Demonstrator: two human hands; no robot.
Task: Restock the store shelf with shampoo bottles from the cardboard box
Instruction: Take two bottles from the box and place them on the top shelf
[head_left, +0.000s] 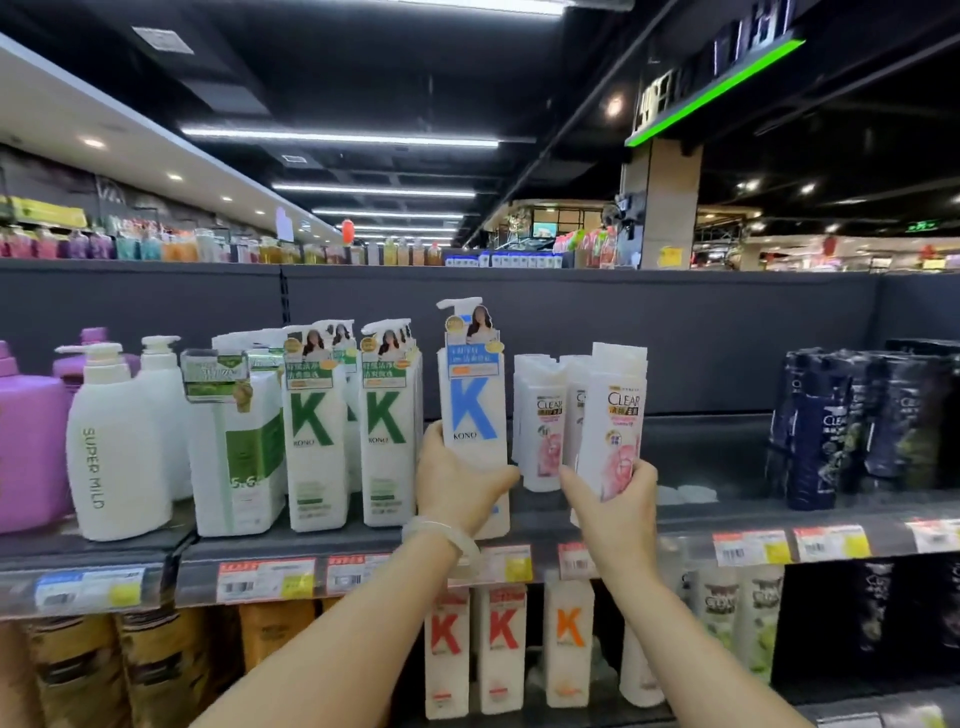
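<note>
My left hand (457, 480) grips the lower part of a tall white pump bottle with a blue K (471, 400), standing upright at the front of the grey shelf (727, 457). My right hand (621, 499) holds a white CLEAR shampoo bottle with a pink flower (613, 415) just right of it, tilted slightly, above the shelf edge. Behind that bottle stand more white CLEAR bottles (543, 421). The cardboard box is out of view.
Left of my hands stand white bottles with a green K (311, 431), a Super Mild bottle (114, 452) and a purple bottle (26, 447). Dark CLEAR bottles (831, 426) stand at the right, with bare shelf between. Price tags (753, 548) line the edge; more bottles fill the lower shelf.
</note>
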